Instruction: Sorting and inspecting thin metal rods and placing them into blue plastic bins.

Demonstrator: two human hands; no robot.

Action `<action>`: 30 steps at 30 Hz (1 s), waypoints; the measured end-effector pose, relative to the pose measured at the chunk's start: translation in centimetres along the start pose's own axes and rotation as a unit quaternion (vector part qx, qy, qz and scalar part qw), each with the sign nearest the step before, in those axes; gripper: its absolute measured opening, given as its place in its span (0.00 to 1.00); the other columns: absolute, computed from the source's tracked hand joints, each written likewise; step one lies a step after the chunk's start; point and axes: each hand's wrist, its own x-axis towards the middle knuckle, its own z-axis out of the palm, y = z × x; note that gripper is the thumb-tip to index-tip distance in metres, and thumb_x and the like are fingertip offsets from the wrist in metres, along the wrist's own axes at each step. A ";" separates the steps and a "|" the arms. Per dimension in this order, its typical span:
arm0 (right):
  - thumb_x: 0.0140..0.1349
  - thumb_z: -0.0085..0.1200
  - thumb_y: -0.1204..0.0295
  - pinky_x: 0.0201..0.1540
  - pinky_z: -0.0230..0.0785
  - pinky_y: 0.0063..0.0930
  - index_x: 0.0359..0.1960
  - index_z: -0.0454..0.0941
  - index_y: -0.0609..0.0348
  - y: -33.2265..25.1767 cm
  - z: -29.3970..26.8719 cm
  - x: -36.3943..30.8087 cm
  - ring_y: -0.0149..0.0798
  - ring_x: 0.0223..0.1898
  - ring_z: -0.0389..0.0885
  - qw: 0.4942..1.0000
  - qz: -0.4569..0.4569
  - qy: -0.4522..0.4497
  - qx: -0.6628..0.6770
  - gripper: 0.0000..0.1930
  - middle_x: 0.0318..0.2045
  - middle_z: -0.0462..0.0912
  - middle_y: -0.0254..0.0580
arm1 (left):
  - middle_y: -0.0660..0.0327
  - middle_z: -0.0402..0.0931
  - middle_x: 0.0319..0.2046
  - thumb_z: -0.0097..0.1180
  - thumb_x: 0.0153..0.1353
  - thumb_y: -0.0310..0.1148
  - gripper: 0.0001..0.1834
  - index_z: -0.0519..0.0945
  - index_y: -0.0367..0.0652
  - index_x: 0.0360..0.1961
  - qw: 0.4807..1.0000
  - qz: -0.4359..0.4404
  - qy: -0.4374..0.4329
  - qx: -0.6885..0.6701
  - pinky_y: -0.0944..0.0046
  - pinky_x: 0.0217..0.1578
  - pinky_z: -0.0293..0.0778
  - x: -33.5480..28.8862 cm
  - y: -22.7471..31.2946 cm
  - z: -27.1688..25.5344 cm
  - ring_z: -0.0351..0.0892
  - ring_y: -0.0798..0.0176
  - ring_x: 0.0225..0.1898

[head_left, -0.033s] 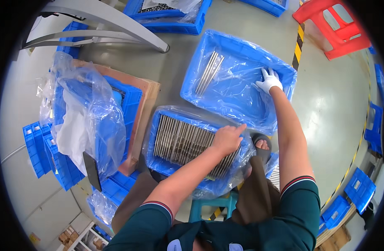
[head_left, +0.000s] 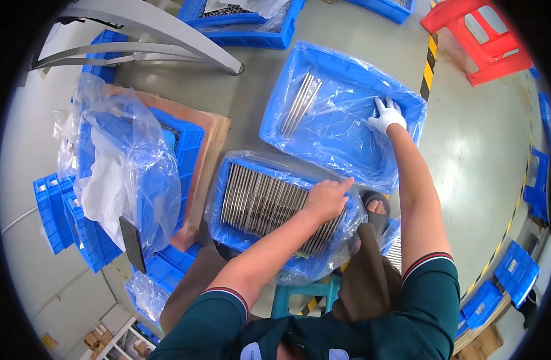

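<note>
My right hand [head_left: 388, 116], in a white glove, is open with its fingers spread against the clear plastic liner [head_left: 341, 123] at the right side of the far blue bin [head_left: 354, 65]. Several slim metal rods [head_left: 300, 105] lie in that bin's left part. My bare left hand [head_left: 328, 199] rests at the right end of the nearer blue bin [head_left: 232, 239], over a dense row of metal rods [head_left: 260, 201]. Its index finger stretches out toward the far bin; the other fingers are partly hidden. No rod shows in either hand.
At left, a blue crate [head_left: 191, 141] draped with plastic stands on a wooden pallet [head_left: 218, 129]. A dark phone-like slab [head_left: 131, 245] is beside it. A grey table leg [head_left: 185, 39] reaches in from upper left. A red stool [head_left: 482, 45] is at upper right, a green stool [head_left: 281, 302] below me.
</note>
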 end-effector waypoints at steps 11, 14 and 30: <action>0.55 0.46 0.71 0.38 0.71 0.33 0.34 0.84 0.48 -1.6 2.0 -6.2 0.40 0.41 0.82 0.949 -0.139 -0.132 -0.250 0.12 0.37 0.83 0.40 | 0.56 0.78 0.34 0.56 0.52 0.35 0.19 0.74 0.49 0.47 0.996 -0.028 0.078 -0.028 0.54 0.37 0.72 1.4 -2.2 -1.9 0.77 0.50 0.37; 0.54 0.48 0.70 0.38 0.71 0.33 0.34 0.84 0.47 -1.9 2.5 -6.7 0.39 0.41 0.82 0.935 -0.130 -0.139 -0.297 0.11 0.37 0.83 0.39 | 0.55 0.78 0.36 0.55 0.53 0.36 0.19 0.74 0.49 0.48 0.994 -0.106 0.039 -0.003 0.53 0.38 0.72 2.0 -1.7 -3.5 0.76 0.50 0.37; 0.52 0.48 0.69 0.42 0.72 0.37 0.38 0.82 0.53 -3.4 0.0 -9.4 0.46 0.43 0.81 0.914 -0.219 -0.301 -0.165 0.14 0.40 0.82 0.46 | 0.58 0.78 0.31 0.58 0.51 0.34 0.10 0.77 0.49 0.36 0.985 -0.113 0.074 0.106 0.54 0.36 0.72 1.8 -6.3 -5.4 0.76 0.52 0.36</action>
